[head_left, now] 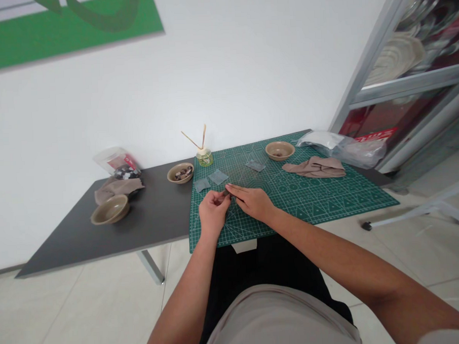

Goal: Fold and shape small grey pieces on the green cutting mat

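Observation:
My left hand [214,213] and my right hand [251,201] meet above the near middle of a green cutting mat [322,203]. Their fingertips pinch a small dark object [226,192], too small to identify. Several small clear plastic squares lie just beyond my hands, including one [218,176] and another [201,185]. A third square [255,165] sits farther back. A tan ceramic bowl [280,150] holding dark bits stands at the far edge of the mat, and a crumpled beige cloth [313,167] lies to its right.
The mat lies on a dark grey table [155,221]. On the table's left are a bowl of dark pieces [180,172], a second bowl [110,209], a beige cloth [118,189], and a clear bag [117,160]. A glass jar with sticks [205,158] stands behind the mat.

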Demonstrator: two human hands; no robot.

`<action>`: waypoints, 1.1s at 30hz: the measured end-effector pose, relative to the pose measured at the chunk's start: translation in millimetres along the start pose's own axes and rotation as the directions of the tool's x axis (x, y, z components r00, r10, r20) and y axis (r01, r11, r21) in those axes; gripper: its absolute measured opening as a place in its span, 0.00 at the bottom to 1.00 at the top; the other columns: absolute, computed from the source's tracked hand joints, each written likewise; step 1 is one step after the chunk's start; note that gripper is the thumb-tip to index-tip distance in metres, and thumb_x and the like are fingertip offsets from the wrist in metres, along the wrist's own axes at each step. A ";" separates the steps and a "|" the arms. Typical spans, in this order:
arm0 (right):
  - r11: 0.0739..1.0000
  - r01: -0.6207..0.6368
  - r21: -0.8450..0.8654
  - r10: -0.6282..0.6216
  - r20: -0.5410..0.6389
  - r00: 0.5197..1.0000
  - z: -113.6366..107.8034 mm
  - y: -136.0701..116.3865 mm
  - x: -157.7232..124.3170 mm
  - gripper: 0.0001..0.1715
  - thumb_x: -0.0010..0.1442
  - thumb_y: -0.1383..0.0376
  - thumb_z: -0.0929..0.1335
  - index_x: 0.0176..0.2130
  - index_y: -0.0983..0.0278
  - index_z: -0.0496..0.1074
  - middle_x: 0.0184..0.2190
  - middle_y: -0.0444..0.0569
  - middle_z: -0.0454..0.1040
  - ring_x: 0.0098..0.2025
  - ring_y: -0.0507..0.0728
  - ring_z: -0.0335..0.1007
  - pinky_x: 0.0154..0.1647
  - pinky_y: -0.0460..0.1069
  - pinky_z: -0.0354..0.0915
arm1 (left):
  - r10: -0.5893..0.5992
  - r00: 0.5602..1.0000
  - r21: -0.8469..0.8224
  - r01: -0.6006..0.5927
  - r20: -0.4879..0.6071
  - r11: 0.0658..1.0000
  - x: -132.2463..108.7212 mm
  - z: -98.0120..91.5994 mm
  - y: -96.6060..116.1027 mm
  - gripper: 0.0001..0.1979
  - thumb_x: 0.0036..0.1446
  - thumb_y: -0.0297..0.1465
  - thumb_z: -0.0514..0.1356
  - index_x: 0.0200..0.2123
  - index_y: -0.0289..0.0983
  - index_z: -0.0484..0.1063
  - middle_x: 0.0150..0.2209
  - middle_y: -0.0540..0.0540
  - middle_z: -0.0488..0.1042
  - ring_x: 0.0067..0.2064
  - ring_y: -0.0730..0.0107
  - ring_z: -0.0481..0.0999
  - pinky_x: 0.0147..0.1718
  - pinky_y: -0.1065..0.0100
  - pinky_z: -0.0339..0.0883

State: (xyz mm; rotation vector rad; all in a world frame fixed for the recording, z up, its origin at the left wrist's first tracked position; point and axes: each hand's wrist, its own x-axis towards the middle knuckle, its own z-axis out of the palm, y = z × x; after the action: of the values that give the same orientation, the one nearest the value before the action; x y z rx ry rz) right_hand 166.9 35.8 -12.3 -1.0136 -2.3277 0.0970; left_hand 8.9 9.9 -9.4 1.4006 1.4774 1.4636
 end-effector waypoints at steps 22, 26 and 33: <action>0.997 0.046 0.058 -0.046 0.000 0.999 -0.2 0.7 -0.1 0.34 0.65 0.72 0.62 0.68 0.58 0.58 0.62 0.48 0.69 0.58 0.56 0.72 0.55 0.52 0.72 | 0.070 0.997 -0.052 -0.069 0.028 0.996 0.3 -2.0 -2.9 0.11 0.51 0.35 0.64 0.25 0.39 0.64 0.23 0.55 0.66 0.26 0.75 0.64 0.28 0.72 0.60; 0.996 0.038 0.083 -0.038 -0.005 0.999 -0.2 2.0 -0.1 0.34 0.65 0.72 0.62 0.67 0.58 0.58 0.61 0.48 0.70 0.58 0.55 0.71 0.55 0.52 0.71 | 0.067 0.997 -0.102 -0.064 0.024 0.993 0.6 -1.1 -4.9 0.12 0.51 0.36 0.65 0.26 0.39 0.63 0.22 0.55 0.66 0.26 0.75 0.65 0.29 0.72 0.61; 0.998 0.020 0.058 -0.021 0.014 1.000 1.6 2.1 0.0 0.31 0.65 0.71 0.62 0.66 0.61 0.61 0.61 0.50 0.70 0.58 0.57 0.72 0.55 0.53 0.72 | 0.079 0.996 -0.095 -0.075 0.037 0.993 0.5 -1.5 -2.8 0.11 0.52 0.34 0.64 0.25 0.39 0.64 0.23 0.54 0.69 0.26 0.75 0.67 0.30 0.71 0.62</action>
State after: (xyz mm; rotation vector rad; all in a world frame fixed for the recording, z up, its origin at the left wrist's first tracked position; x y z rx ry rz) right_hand 167.5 37.5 -14.3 -0.9634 -2.3336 0.1636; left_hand 6.7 10.5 -11.7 1.4362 1.3255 1.5221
